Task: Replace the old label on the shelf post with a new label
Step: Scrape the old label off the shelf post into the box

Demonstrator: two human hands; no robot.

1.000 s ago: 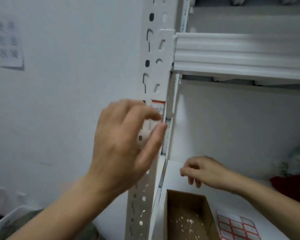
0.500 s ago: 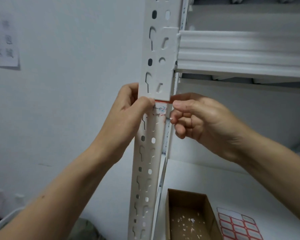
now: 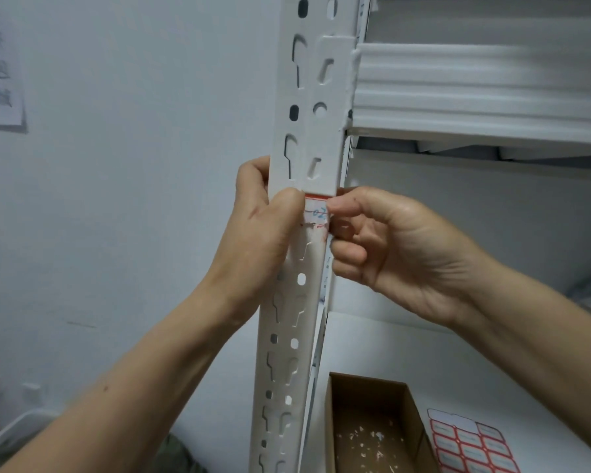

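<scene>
White slotted shelf post [image 3: 307,97] stands upright at the left edge of the lower shelf [image 3: 423,353]. Open cardboard box [image 3: 403,414] sits at the shelf's front-left corner, with a red-bordered label sheet [image 3: 468,445] just right of it. Left hand [image 3: 260,233] curls round the post and its thumb presses the label's left edge. Right hand [image 3: 400,247] pinches the right edge between thumb and forefinger. The label [image 3: 316,213], marked in blue ink and ragged along the bottom, is stuck on the post just under the beam bracket.
</scene>
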